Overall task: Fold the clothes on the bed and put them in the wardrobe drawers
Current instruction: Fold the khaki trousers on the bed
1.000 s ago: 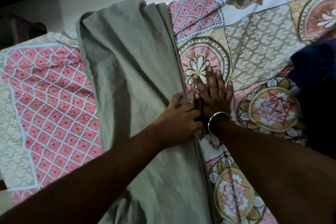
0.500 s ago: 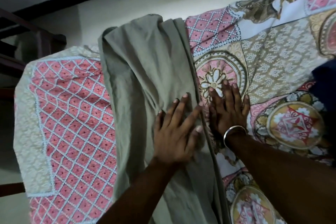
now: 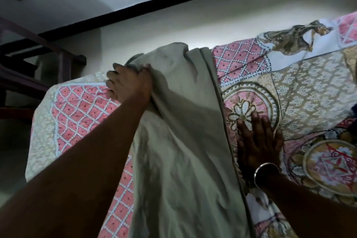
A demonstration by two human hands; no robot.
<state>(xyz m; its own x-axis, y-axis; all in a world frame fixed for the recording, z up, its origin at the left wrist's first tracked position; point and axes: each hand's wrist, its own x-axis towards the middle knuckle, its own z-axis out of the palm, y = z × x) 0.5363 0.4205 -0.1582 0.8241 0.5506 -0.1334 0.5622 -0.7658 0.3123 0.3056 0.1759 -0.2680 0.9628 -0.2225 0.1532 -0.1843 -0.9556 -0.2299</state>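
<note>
1. Where the bed meets the far wall, a grey-green garment lies in a long strip across the patterned bedsheet, running from the near edge to the far one.
2. The left hand has its grip closed on the garment's far left corner, fingers curled round a bunched fold of cloth.
3. The right hand lies flat with straight fingers on the sheet, just beside the garment's right hem; whether its edge pins the hem I cannot tell in this dim light.
4. Judging by the soft creases and the way it drapes, the cloth is light, limp and not slippery; it will sag wherever it is unsupported.
5. Corners and hemmed edges look the best places to hold it, since a mid-panel pinch would only bunch it.
6. A dark garment shows at the right margin.
</note>
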